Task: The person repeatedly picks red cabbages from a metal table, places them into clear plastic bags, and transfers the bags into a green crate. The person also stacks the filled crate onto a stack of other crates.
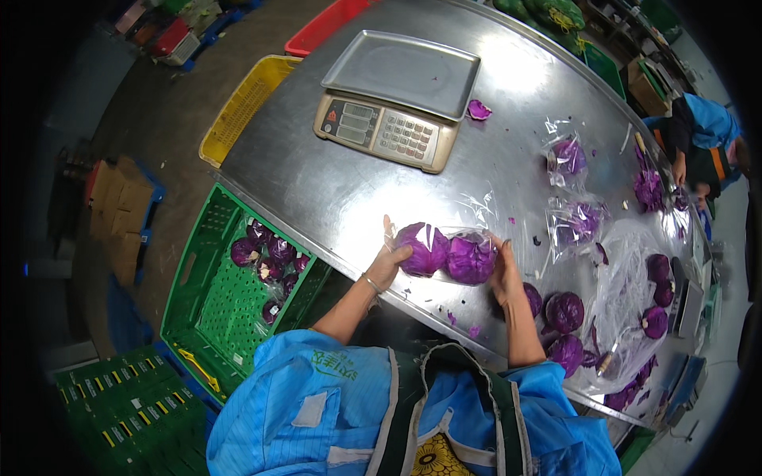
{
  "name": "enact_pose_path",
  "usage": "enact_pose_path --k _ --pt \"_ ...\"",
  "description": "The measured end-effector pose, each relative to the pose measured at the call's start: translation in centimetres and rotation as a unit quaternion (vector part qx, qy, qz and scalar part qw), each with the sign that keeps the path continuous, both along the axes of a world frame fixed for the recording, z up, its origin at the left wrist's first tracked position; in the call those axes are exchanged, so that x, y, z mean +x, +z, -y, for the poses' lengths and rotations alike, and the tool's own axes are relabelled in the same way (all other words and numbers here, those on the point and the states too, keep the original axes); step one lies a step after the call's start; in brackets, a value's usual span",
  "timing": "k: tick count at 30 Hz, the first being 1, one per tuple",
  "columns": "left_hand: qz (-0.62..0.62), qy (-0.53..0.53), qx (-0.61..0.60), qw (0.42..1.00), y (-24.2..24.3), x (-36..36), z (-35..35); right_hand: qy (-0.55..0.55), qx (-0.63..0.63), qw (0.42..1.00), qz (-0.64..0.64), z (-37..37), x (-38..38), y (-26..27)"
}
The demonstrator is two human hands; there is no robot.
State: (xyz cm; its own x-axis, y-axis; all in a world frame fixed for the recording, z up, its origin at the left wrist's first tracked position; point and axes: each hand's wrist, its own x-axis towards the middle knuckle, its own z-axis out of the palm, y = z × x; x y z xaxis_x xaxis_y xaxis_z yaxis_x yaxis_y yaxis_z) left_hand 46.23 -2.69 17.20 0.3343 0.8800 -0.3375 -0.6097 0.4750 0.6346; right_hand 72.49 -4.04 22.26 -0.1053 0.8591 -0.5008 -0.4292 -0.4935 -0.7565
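Observation:
Side by side on the steel table, two red cabbages in clear plastic lie between my hands. My left hand (391,256) grips the left cabbage (425,250), thumb on its near side. Around the outer side of the right cabbage (471,258) curve the fingers of my right hand (505,268). Whether one piece of plastic covers both cannot be told. Just right of my right forearm sit several bare red cabbages (564,312). Two more plastic-wrapped cabbages, a farther one (567,157) and a nearer one (577,221), rest to the right.
A weighing scale (387,128) with a steel tray stands across the steel table (274,143). Wrapped cabbages lie in a green crate (223,315) at left. Clear plastic bags (625,268) and a knife (606,362) are at right. A co-worker (705,137) handles cabbage at the far right edge.

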Motion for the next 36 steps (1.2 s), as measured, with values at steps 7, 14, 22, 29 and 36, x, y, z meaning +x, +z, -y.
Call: enact_pose_path --k 7,14,22,29,36 --pt "0.005 0.097 0.077 0.992 2.3 -1.5 -1.2 0.106 0.149 0.959 0.217 -3.8 -1.8 5.0" --pt "-0.112 0.172 -0.016 0.979 2.1 -1.9 -1.7 -0.101 0.086 0.989 0.071 -2.6 -5.0 5.6" --pt "-0.226 0.145 -0.008 0.963 3.4 -2.0 -1.8 -0.063 0.033 0.983 0.171 0.2 -6.1 6.6" --pt "-0.340 -0.017 -0.015 0.940 3.9 -2.5 -0.9 -0.125 0.013 0.916 0.381 5.7 -5.2 0.1" --pt "-0.594 0.013 0.438 0.675 8.2 -2.2 -0.9 -0.207 0.059 0.839 0.499 8.9 -7.4 0.7"
